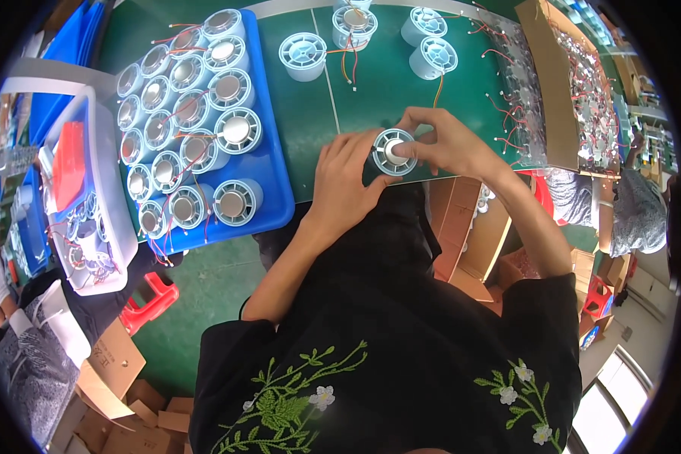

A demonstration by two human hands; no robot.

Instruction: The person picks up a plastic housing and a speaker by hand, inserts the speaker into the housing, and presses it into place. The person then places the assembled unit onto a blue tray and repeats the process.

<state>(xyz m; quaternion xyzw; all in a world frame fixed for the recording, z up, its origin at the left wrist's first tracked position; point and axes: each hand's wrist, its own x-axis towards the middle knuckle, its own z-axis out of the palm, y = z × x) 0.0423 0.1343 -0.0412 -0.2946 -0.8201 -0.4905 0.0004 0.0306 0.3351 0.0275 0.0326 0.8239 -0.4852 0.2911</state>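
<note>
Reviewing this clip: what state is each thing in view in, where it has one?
Held housing: spoked face turned up, centre partly covered.
Left hand: curled around its side.
Right hand: bent, touching its face.
Leftmost loose housing: upright, no metal disc visible.
Blue tray: loaded with housings.
White bin: open, contents inside.
Cardboard box: open, filled.
</note>
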